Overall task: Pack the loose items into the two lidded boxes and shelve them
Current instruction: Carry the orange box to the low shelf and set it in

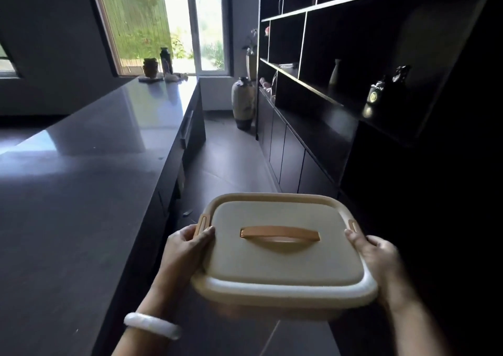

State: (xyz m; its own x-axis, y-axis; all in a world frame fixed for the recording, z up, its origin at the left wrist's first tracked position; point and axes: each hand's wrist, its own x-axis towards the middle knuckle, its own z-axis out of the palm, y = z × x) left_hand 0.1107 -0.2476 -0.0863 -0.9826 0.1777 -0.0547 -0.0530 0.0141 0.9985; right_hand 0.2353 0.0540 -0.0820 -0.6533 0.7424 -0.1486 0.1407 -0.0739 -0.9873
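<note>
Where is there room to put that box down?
Both hands, left hand and right hand, carry the lidded box. The long countertop is bare, up to the jar and bottle by the window. The shelf cubby left of the small white vase looks free; beside the dark bottles it is crowded.

Lidded box (283, 255): cream, square with rounded corners, tan handle (279, 233) on top, tan side latches. Lid on. Held level above floor, left of shelving unit (326, 88).
</note>
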